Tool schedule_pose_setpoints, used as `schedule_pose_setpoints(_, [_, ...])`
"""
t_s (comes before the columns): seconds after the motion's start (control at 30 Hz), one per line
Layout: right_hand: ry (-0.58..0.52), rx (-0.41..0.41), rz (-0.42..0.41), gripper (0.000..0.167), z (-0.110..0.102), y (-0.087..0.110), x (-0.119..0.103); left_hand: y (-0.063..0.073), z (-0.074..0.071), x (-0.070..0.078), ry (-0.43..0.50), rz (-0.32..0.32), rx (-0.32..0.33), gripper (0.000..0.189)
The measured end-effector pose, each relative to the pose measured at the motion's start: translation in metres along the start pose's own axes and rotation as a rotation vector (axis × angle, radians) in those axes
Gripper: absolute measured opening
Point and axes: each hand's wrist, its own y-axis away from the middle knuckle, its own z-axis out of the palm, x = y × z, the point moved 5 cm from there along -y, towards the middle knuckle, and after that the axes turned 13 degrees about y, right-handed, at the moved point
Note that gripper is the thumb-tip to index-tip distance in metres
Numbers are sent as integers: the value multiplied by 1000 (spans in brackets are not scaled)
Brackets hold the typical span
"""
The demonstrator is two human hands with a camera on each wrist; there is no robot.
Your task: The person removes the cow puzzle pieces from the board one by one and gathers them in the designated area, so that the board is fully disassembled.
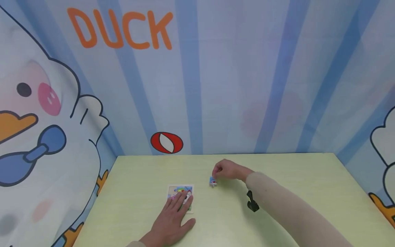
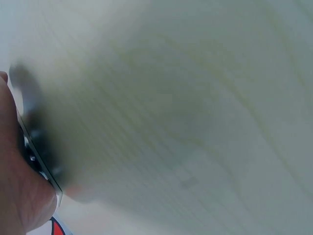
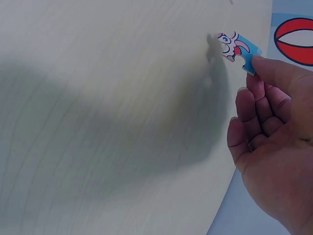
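Right sleeve (image 1: 290,209): pale beige, it reached in from the near right of the puzzle tray, a small black fastening (image 1: 253,202) hanging at its cuff.
Left hand (image 1: 174,218): it lay palm down over the near part of the tray, fingers straight and a little apart, thumb out to the side; it gripped nothing and seemed to steady the tray.
Puzzle tray (image 1: 171,192): this pale-framed picture jigsaw sat under the left fingers, its upper left corner showing a bare patch; the covered part I could not judge.
Right hand (image 1: 229,169): it hung to the right of the tray and slightly beyond it, thumb and forefinger closed in a pinch, the other fingers loosely curled.
Jigsaw piece (image 3: 238,48): blue with a white cartoon face, it was held by one edge in that pinch, right of the tray; whether it touched the table I could not tell.
Step in hand: likely bringing a loose piece to the tray.
Next move: probably called for carrying it left, turning it to match, and pressing it flat into a gap.
Table (image 1: 296,168): pale yellow wood grain spread around the tray.
Duck backdrop (image 1: 226,79): blue-striped cloth rose beyond the tray.
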Motion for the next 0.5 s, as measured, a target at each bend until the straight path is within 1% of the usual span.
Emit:
schedule_pose_setpoints(0.1, [4,1,2,6,2,1,2,0,0,-1,3,2,2,76])
schedule_pose_setpoints(0.33, [29,47,-15,4,3,2,4,-1,-4,3,16,-36,-46,76])
schedule_pose_setpoints(0.43, [45,56,-2,5,6,1,7,-2,-6,5,24,-35,-47,76])
schedule_pose_setpoints(0.5, [63,61,-4,6,8,0,9,-1,-5,4,34,-20,-30,75])
